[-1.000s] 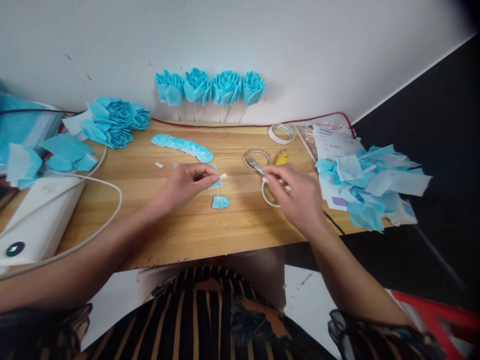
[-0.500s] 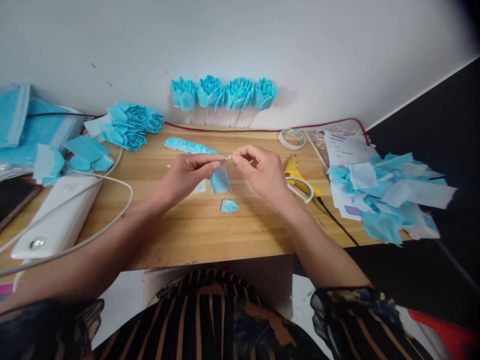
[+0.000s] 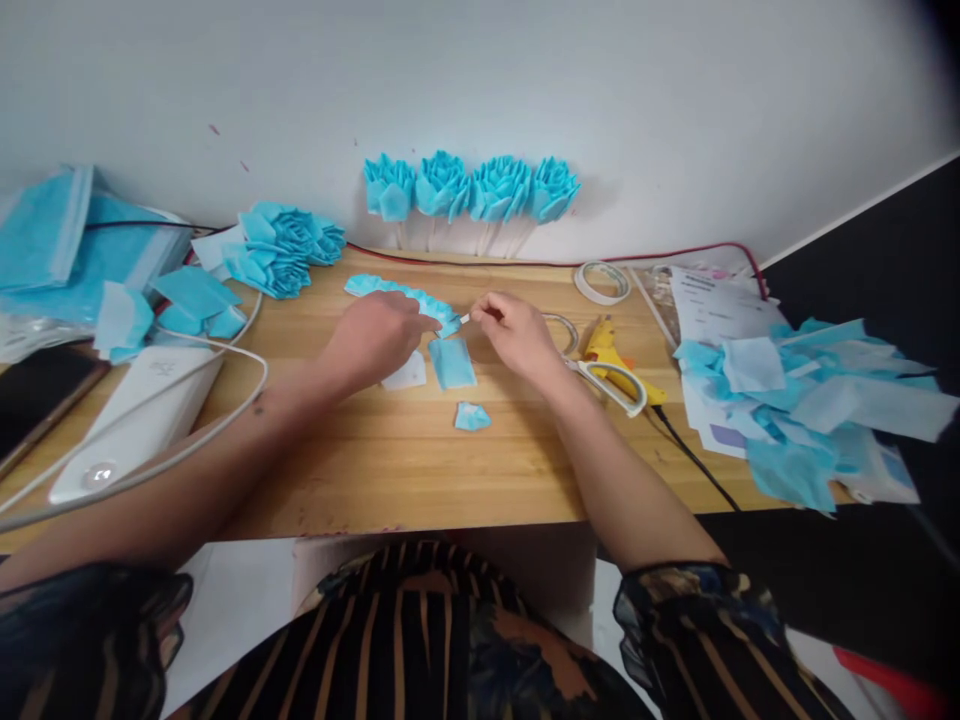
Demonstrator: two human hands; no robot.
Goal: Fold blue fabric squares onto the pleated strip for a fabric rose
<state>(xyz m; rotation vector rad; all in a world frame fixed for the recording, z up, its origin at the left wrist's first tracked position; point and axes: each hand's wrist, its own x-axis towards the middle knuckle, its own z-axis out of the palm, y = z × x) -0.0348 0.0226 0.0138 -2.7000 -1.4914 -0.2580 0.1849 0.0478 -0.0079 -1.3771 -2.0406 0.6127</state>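
My right hand (image 3: 514, 335) is closed in a pinch on a small white strip (image 3: 465, 318), held beside the right end of a row of folded light-blue petals (image 3: 405, 293). My left hand (image 3: 375, 338) is at that same end, index finger stretched out and its tip close to the last petal; its other fingers are partly hidden. Just below lie a flat blue fabric rectangle (image 3: 453, 363) and a white square (image 3: 405, 371), partly behind my left hand. A single folded blue petal (image 3: 472, 416) lies nearer me on the wooden table (image 3: 420, 470).
Finished blue flowers (image 3: 444, 187) lean on the wall; more (image 3: 281, 245) lie left. Scissors (image 3: 615, 388), a yellow glue gun (image 3: 606, 350) and a tape roll (image 3: 602, 283) are right, near blue scraps (image 3: 810, 390). A white power bank (image 3: 142, 415) and its cable lie left.
My hands have drawn apart. The left fingers have left the small white strip and moved down to the petal row; the right hand keeps the strip. The view has shifted slightly left.
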